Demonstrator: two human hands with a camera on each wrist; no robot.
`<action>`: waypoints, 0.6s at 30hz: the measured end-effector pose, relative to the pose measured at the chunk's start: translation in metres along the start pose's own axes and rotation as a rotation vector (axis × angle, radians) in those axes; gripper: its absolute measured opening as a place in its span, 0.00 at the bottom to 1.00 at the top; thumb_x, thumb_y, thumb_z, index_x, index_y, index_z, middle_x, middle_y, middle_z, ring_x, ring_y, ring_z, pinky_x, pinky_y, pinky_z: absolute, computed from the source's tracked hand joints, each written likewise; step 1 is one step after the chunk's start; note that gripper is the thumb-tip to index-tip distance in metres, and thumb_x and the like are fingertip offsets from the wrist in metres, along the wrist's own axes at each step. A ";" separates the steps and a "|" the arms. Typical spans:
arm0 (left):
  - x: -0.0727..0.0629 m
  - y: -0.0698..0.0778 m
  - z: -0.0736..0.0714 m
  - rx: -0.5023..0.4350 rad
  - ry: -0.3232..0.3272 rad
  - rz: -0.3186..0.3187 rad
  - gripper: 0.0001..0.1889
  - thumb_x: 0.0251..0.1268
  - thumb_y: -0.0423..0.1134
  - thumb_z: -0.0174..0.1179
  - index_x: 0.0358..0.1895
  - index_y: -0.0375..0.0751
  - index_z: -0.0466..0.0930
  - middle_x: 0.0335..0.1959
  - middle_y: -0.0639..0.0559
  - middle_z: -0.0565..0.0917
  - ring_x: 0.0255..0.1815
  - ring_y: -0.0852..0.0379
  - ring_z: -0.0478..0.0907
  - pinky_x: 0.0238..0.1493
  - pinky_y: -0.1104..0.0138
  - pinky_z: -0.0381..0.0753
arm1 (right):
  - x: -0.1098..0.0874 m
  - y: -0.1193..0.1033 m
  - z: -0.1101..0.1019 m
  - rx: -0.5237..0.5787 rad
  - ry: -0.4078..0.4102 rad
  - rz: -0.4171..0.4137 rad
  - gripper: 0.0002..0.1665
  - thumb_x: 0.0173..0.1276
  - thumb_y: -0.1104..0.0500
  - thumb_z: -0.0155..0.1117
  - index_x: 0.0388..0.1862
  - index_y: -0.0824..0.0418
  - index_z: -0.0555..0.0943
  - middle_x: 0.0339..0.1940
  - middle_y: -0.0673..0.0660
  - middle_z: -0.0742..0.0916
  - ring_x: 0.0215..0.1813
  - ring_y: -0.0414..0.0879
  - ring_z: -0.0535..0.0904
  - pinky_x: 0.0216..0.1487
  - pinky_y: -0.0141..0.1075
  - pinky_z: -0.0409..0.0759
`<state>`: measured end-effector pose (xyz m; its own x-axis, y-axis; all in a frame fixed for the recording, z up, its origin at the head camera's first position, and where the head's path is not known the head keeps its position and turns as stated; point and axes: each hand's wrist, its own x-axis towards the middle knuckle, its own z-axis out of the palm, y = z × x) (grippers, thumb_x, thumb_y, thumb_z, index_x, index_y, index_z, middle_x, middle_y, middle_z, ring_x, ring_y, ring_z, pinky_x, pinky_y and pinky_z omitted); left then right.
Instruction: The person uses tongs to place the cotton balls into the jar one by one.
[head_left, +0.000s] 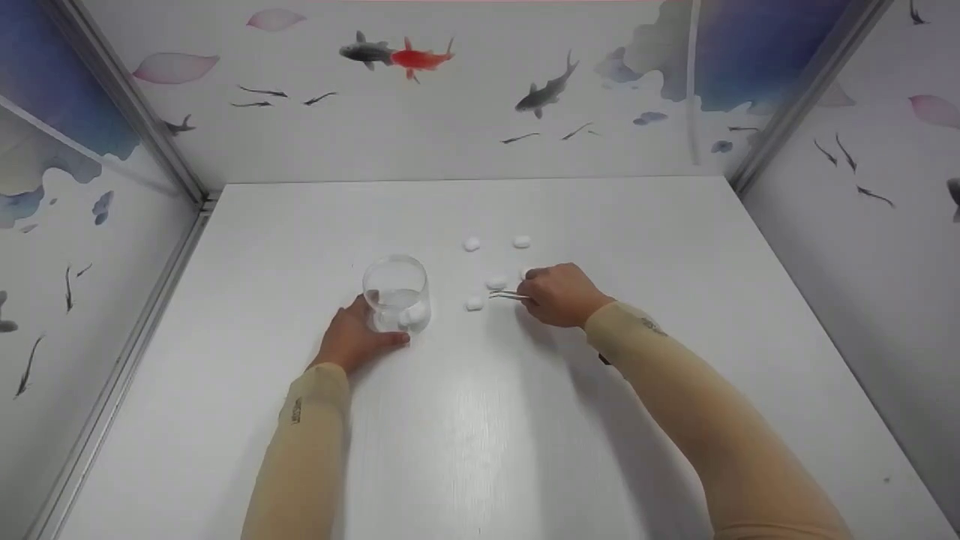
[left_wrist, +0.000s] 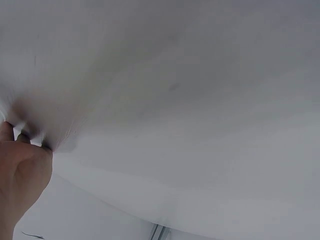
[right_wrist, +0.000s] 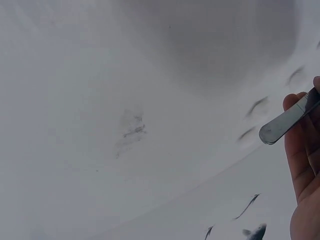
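A clear round cup (head_left: 396, 294) stands upright on the table, with white cotton balls (head_left: 412, 315) inside near its bottom. My left hand (head_left: 351, 337) holds the cup from the left, thumb at its near side; its other fingers are partly hidden. Metal tweezers (head_left: 508, 295) are gripped in my right hand (head_left: 562, 296), tips pointing left with nothing visible between them. Near those tips lie one cotton ball (head_left: 496, 283) and another cotton ball (head_left: 474, 303). In the right wrist view, the rounded end of the tweezers (right_wrist: 282, 125) sticks out of the hand.
Farther back are a cotton ball (head_left: 471, 244) and a second cotton ball (head_left: 521, 241). Another cotton ball (head_left: 526, 274) is partly hidden behind the right hand. Printed panels (head_left: 465, 97) enclose the white table (head_left: 465, 450) at the back and both sides.
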<state>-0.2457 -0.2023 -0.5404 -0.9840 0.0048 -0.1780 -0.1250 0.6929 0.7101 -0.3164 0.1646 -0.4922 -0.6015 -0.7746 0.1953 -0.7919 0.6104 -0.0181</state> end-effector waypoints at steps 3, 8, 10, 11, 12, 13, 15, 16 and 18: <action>0.000 0.000 0.000 -0.001 -0.006 -0.013 0.60 0.44 0.62 0.77 0.78 0.39 0.54 0.75 0.36 0.63 0.77 0.33 0.50 0.76 0.44 0.49 | 0.006 -0.005 0.002 0.000 -0.023 0.006 0.04 0.64 0.64 0.67 0.30 0.57 0.86 0.24 0.50 0.81 0.22 0.43 0.72 0.23 0.41 0.78; 0.001 -0.001 0.002 0.004 0.007 -0.018 0.61 0.43 0.62 0.77 0.78 0.40 0.55 0.75 0.37 0.63 0.77 0.34 0.51 0.76 0.45 0.49 | 0.014 -0.014 0.005 -0.002 -0.073 0.017 0.04 0.66 0.62 0.67 0.35 0.58 0.88 0.27 0.52 0.84 0.23 0.44 0.74 0.27 0.42 0.80; 0.001 -0.001 0.002 0.008 0.013 -0.016 0.60 0.42 0.63 0.77 0.78 0.40 0.56 0.74 0.38 0.64 0.77 0.35 0.52 0.76 0.46 0.49 | 0.016 -0.016 0.006 -0.010 -0.092 0.024 0.04 0.67 0.62 0.67 0.36 0.57 0.88 0.27 0.51 0.85 0.24 0.44 0.74 0.27 0.42 0.80; 0.002 -0.002 0.003 0.010 0.016 -0.018 0.60 0.42 0.63 0.77 0.78 0.40 0.56 0.74 0.38 0.64 0.76 0.35 0.52 0.76 0.46 0.50 | 0.016 -0.016 0.007 -0.011 -0.100 0.029 0.04 0.67 0.62 0.67 0.36 0.57 0.88 0.27 0.51 0.84 0.24 0.44 0.74 0.27 0.42 0.80; 0.002 -0.002 0.003 0.011 0.017 -0.018 0.60 0.42 0.63 0.77 0.78 0.40 0.56 0.74 0.38 0.65 0.76 0.35 0.53 0.76 0.46 0.50 | 0.016 -0.016 0.008 -0.013 -0.104 0.032 0.04 0.67 0.62 0.67 0.35 0.57 0.88 0.27 0.51 0.84 0.24 0.44 0.74 0.27 0.42 0.79; 0.002 -0.001 0.003 0.011 0.018 -0.018 0.60 0.42 0.62 0.77 0.78 0.40 0.56 0.74 0.38 0.65 0.76 0.35 0.53 0.76 0.46 0.50 | 0.017 -0.017 0.009 -0.014 -0.106 0.036 0.05 0.67 0.62 0.66 0.35 0.57 0.88 0.26 0.51 0.84 0.24 0.44 0.74 0.28 0.42 0.79; 0.002 -0.001 0.003 0.014 0.019 -0.020 0.60 0.43 0.62 0.77 0.78 0.40 0.56 0.74 0.38 0.65 0.76 0.35 0.53 0.76 0.46 0.50 | 0.017 -0.016 0.011 -0.012 -0.101 0.040 0.05 0.67 0.62 0.66 0.35 0.56 0.88 0.26 0.50 0.84 0.24 0.44 0.74 0.28 0.43 0.79; 0.002 -0.001 0.002 0.015 0.020 -0.021 0.60 0.43 0.62 0.77 0.78 0.40 0.56 0.74 0.38 0.65 0.76 0.35 0.53 0.76 0.46 0.50 | 0.017 -0.016 0.012 -0.009 -0.098 0.041 0.05 0.67 0.62 0.66 0.35 0.57 0.89 0.25 0.51 0.84 0.24 0.44 0.74 0.28 0.43 0.80; 0.001 0.000 0.002 0.018 0.020 -0.022 0.60 0.43 0.61 0.77 0.78 0.40 0.55 0.74 0.38 0.64 0.76 0.35 0.53 0.76 0.46 0.50 | 0.018 -0.016 0.014 -0.001 -0.090 0.041 0.06 0.66 0.63 0.66 0.34 0.57 0.89 0.25 0.50 0.84 0.24 0.44 0.75 0.28 0.43 0.80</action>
<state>-0.2469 -0.2012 -0.5417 -0.9834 -0.0245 -0.1799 -0.1446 0.7052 0.6941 -0.3155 0.1387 -0.5025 -0.6407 -0.7605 0.1058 -0.7662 0.6423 -0.0228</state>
